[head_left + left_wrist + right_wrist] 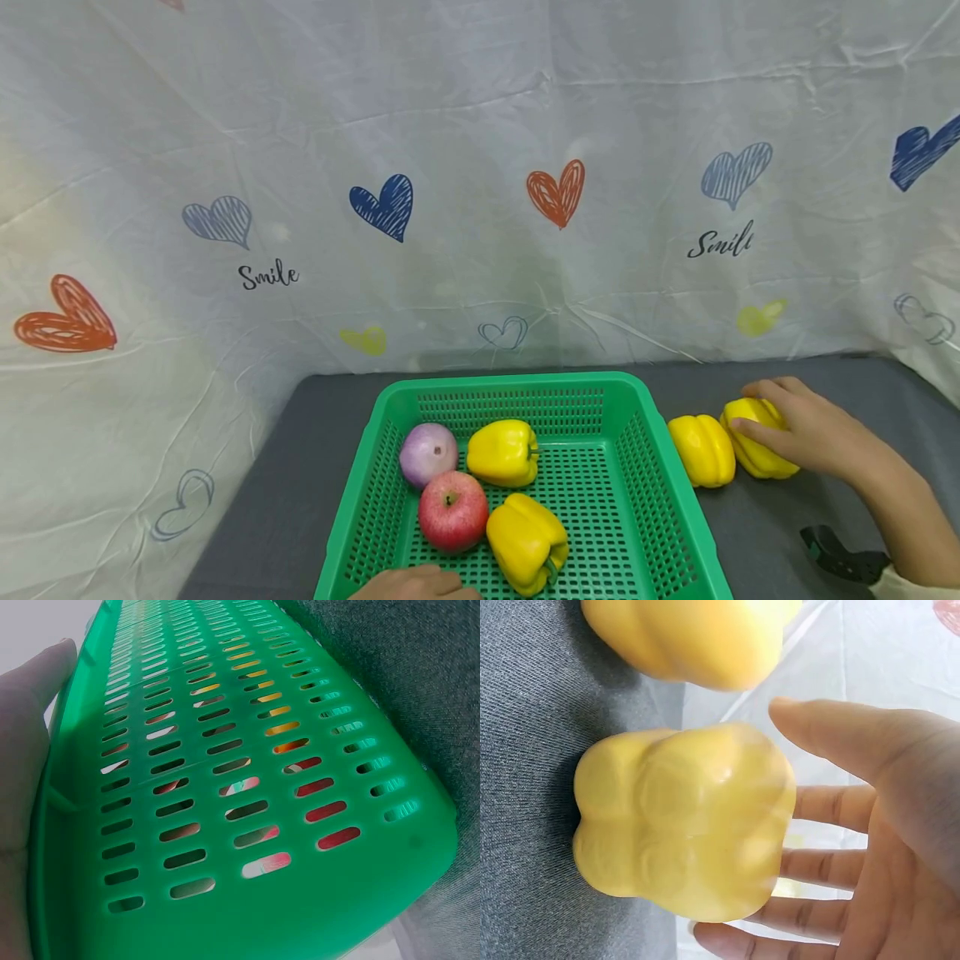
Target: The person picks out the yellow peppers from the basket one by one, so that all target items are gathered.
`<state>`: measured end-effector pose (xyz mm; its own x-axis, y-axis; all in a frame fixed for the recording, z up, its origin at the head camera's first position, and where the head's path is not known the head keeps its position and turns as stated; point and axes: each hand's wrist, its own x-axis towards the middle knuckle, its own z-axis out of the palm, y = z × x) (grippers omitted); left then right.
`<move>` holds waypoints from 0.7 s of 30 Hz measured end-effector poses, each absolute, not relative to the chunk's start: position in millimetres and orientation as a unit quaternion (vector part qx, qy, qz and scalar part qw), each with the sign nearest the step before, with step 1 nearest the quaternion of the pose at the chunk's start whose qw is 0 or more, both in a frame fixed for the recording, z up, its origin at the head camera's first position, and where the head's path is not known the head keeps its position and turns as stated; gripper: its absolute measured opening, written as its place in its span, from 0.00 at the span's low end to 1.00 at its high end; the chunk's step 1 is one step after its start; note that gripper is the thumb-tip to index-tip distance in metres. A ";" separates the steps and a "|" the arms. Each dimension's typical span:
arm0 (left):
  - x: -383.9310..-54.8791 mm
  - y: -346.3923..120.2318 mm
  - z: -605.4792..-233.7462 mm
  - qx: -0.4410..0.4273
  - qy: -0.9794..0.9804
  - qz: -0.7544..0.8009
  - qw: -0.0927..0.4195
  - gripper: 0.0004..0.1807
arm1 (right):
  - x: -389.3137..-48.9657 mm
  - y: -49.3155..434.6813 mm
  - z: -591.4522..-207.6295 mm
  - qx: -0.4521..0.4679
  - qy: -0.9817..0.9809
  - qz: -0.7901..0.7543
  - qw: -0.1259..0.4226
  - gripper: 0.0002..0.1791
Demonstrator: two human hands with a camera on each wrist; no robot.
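My right hand [813, 429] is at a yellow bell pepper [686, 821] on the dark cloth, right of the green basket. Its fingers reach along the pepper's far side, and the thumb stands apart from it in the right wrist view. Close to its left lies another yellow bell pepper [702, 451]. My left hand [417, 585] rests at the near rim of the green plastic basket [517, 382], mostly cut off by the frame's lower edge. In the left wrist view it lies along the rim, outside the slotted wall [225, 930].
Inside the basket are a purple onion [428, 455], a red apple [453, 512] and two yellow bell peppers [501, 454]. A dark band [842, 557] is at the right wrist. Behind the table [281, 475] hangs a white curtain [465, 108] with printed hearts.
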<state>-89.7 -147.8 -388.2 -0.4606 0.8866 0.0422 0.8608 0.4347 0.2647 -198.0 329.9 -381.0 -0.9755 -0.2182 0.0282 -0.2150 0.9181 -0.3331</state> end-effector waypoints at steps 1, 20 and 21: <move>-89.7 -147.5 -388.5 0.515 0.847 0.125 0.053 0.07 | -197.7 329.8 -380.6 -0.112 0.979 -0.169 0.001 0.33; -88.5 -147.6 -391.0 0.509 0.847 0.142 0.055 0.07 | -194.1 316.0 -368.7 -0.148 0.973 -0.171 -0.036 0.28; -88.3 -147.3 -390.8 0.513 0.845 0.144 0.047 0.07 | -193.0 314.2 -367.1 -0.148 0.973 -0.171 -0.041 0.28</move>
